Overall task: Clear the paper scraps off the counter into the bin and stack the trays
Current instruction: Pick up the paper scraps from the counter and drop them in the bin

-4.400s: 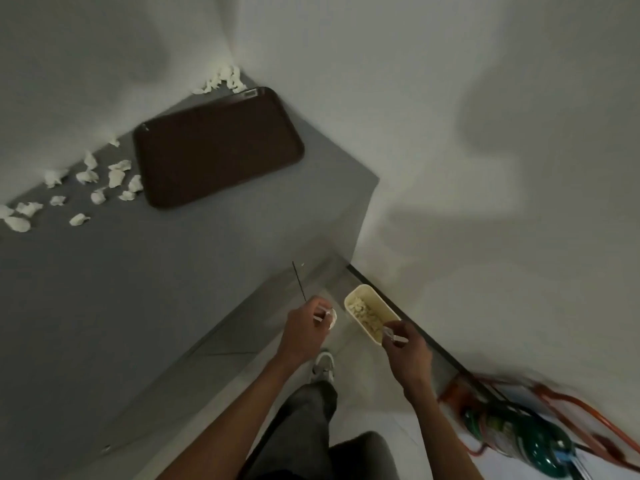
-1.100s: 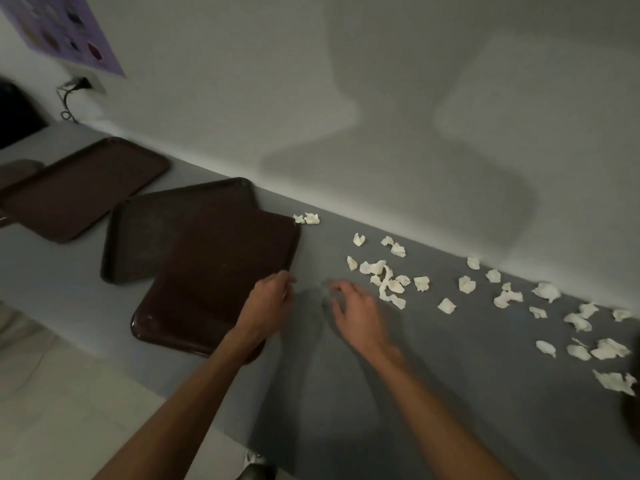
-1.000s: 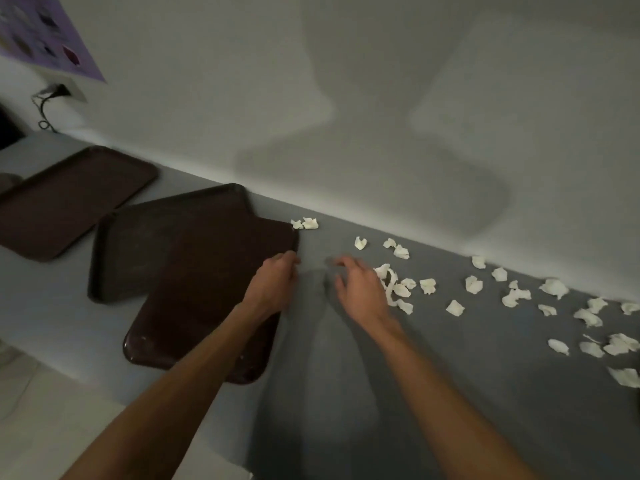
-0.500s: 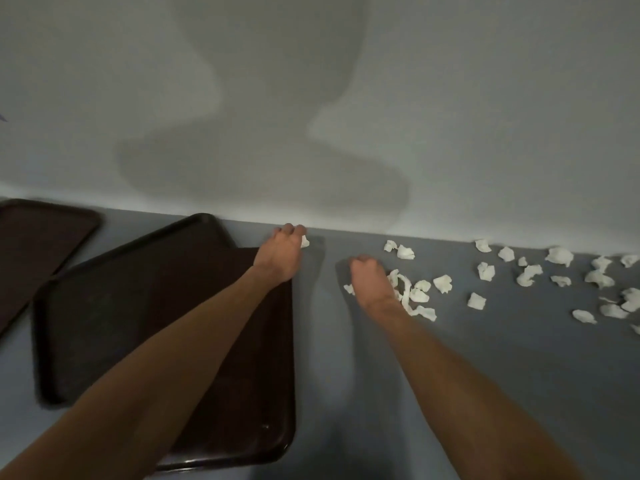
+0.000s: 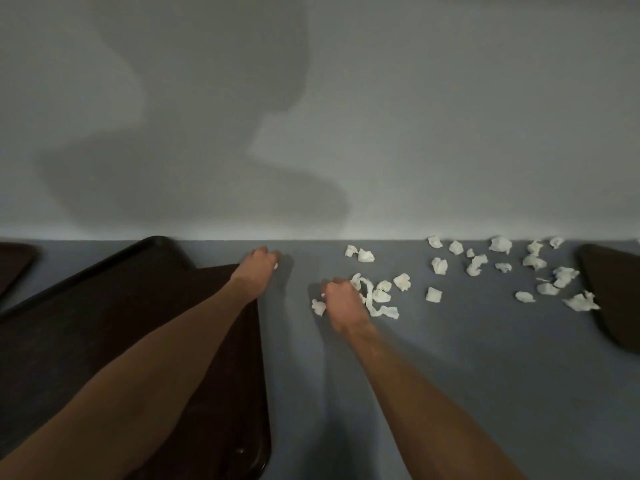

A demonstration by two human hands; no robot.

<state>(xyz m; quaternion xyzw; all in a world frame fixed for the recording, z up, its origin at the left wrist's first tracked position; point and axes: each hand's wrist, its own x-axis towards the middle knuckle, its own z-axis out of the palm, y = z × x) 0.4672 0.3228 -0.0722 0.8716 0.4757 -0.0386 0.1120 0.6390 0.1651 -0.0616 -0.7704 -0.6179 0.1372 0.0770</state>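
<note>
White paper scraps [image 5: 381, 295] lie scattered on the grey counter [image 5: 450, 375], with several more [image 5: 533, 261] along the wall to the right. My left hand [image 5: 258, 266] is curled near the wall over a small white scrap [image 5: 276, 266] beside the top brown tray [image 5: 221, 358]. My right hand [image 5: 341, 301] is closed on scraps at the left end of the middle cluster; one scrap [image 5: 318, 307] lies just left of it. The top tray lies askew on a second brown tray [image 5: 114, 268].
A third brown tray [image 5: 14, 261] shows at the far left edge and another [image 5: 613, 292] at the far right. A plain wall [image 5: 346, 133] backs the counter. The bin is out of view.
I have leaned closer to the counter. My left hand closed over the scrap by the wall, and my right hand closed into the middle cluster of scraps.
</note>
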